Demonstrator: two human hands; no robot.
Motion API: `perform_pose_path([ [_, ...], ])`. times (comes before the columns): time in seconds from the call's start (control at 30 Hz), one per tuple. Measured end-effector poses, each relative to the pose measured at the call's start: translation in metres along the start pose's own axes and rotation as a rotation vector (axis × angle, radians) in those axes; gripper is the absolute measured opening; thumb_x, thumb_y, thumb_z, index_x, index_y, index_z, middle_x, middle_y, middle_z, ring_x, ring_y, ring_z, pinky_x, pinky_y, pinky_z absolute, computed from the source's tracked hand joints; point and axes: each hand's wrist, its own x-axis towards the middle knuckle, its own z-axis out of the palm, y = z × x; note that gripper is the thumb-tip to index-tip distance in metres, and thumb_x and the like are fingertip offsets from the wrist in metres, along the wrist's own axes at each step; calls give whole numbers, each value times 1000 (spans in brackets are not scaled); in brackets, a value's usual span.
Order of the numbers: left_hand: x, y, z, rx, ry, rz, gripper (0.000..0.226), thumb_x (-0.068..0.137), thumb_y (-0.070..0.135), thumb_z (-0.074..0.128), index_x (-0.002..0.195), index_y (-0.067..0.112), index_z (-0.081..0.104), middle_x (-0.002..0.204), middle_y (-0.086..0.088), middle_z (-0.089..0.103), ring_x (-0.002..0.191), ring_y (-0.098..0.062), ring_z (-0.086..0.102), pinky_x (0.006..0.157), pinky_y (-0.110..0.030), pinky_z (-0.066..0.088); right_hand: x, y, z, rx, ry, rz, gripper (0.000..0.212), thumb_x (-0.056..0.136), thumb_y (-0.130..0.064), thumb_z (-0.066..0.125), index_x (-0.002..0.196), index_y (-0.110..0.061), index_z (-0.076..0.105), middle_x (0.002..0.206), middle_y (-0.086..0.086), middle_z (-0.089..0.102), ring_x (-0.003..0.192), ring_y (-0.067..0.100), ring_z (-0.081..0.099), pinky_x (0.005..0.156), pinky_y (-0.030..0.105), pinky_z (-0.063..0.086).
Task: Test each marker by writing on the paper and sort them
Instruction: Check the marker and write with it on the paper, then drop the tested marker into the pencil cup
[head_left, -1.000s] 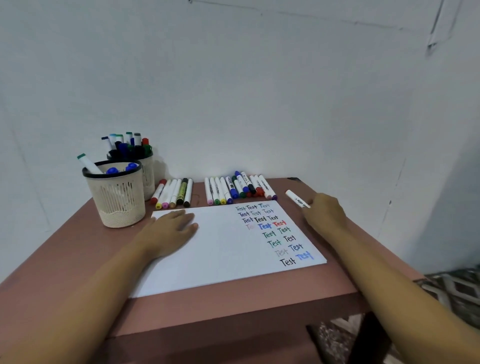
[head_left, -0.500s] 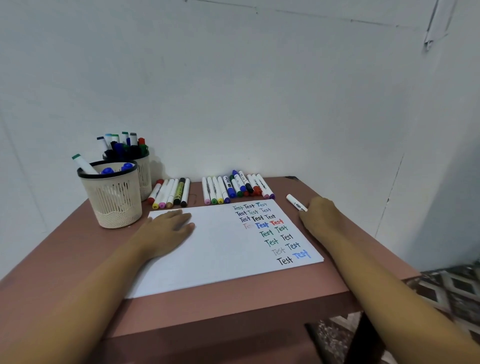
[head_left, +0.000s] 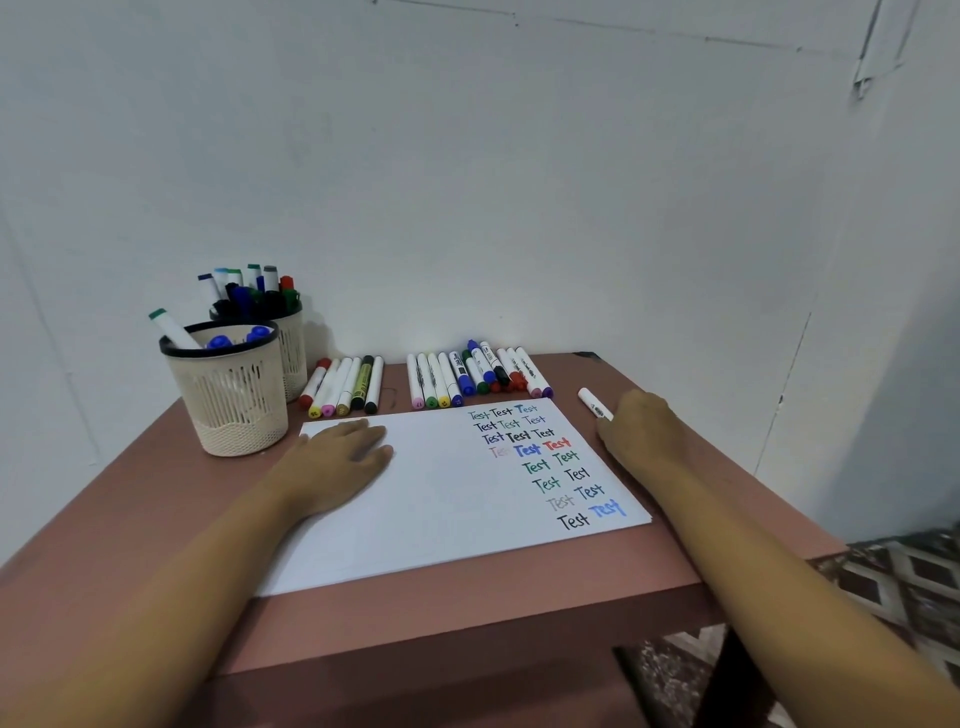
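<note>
Flat and spread, the left hand presses palm-down on the far left part of the paper, fingers straight and holding nothing. The right hand rests knuckles-up on the table just beyond the sheet's right edge. Its fingers are turned away from the camera, so whether they pinch anything cannot be told. A pale wall fills the background, and against it stands the reddish-brown table. The white paper lies across the middle of the table, and its right side carries columns of the word "Test" in black, green, blue, red, grey and faint pink. At the far left of the table stand two cream mesh holders with dark rims. The front holder has a green-capped marker leaning out to the left and blue caps showing inside, while the rear holder, touching it from behind, is crowded with upright markers. Beyond the paper's far edge lie two groups of capped markers side by side: the left row of markers, six in all, and the larger right row of markers, some of them overlapping. One white marker lies apart to the right, its near end meeting the right hand.
</note>
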Motion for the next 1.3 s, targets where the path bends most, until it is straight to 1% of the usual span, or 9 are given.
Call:
perform_pose_path([
  [0.2, -2, 2, 0, 2, 1, 0, 52, 98, 50, 28, 147, 30, 29, 157, 6, 18, 144, -13, 17, 117, -45, 12, 4, -22, -7, -70, 90, -95, 26, 95, -29, 51, 83, -6, 55, 91, 5, 46, 94, 30, 49, 67, 33, 36],
  [0.3, -3, 3, -1, 9, 5, 1, 52, 99, 49, 27, 147, 30, 28, 157, 6, 17, 144, -13, 17, 118, -44, 11, 12, -52, -5, -4, 74, -176, 22, 89, -19, 55, 70, -10, 50, 87, 4, 48, 86, 28, 51, 62, 32, 36],
  [0.4, -3, 2, -2, 12, -5, -1, 53, 99, 50, 26, 148, 30, 26, 158, 6, 16, 144, -12, 14, 118, -44, 7, 14, -88, 6, 17, 21, -297, 11, 92, -20, 52, 86, -13, 57, 97, 6, 55, 84, 26, 53, 67, 34, 41],
  [0.47, -3, 3, -1, 8, -9, -7, 54, 98, 51, 25, 148, 30, 25, 158, 7, 15, 145, -12, 13, 118, -44, 5, 12, -112, 19, 19, -6, -359, 12, 91, -19, 51, 80, -13, 52, 88, 3, 51, 79, 25, 50, 65, 31, 37],
  [0.73, -2, 4, 0, 3, 15, -6, 52, 98, 50, 27, 146, 30, 29, 157, 6, 17, 144, -11, 15, 118, -47, 5, 2, -174, 62, -20, -101, -490, 7, 91, -14, 54, 93, -12, 60, 98, 8, 60, 98, 29, 61, 68, 29, 36],
  [0.87, -2, 4, 0, -3, 19, 2, 51, 98, 50, 28, 145, 31, 30, 157, 6, 18, 144, -12, 16, 118, -47, 5, 4, -185, 76, -53, -46, -492, 18, 93, -15, 52, 110, -9, 56, 111, 7, 60, 102, 28, 60, 71, 31, 39],
  [1.07, -1, 4, -1, -27, -6, 6, 51, 98, 49, 28, 145, 29, 31, 157, 5, 18, 144, -12, 14, 117, -48, 3, 6, -192, 84, -112, -36, -493, 25, 93, -9, 52, 118, -7, 53, 116, 10, 57, 106, 28, 58, 73, 30, 42],
  [1.2, -4, 11, -8, -85, -34, 7, 45, 101, 39, 26, 138, 19, 42, 152, 3, 26, 141, -11, 19, 116, -46, 1, 6, -193, 82, -89, -4, -510, 38, 93, -3, 43, 130, -11, 49, 122, 10, 54, 115, 28, 52, 80, 34, 45],
  [1.3, -4, 11, -15, -181, -78, -16, 42, 102, 34, 27, 137, 19, 45, 152, 4, 29, 141, -12, 20, 117, -44, 0, 5, -191, 72, 19, 17, -408, 25, 95, -5, 41, 115, -3, 56, 117, 14, 59, 110, 31, 55, 74, 34, 42],
])
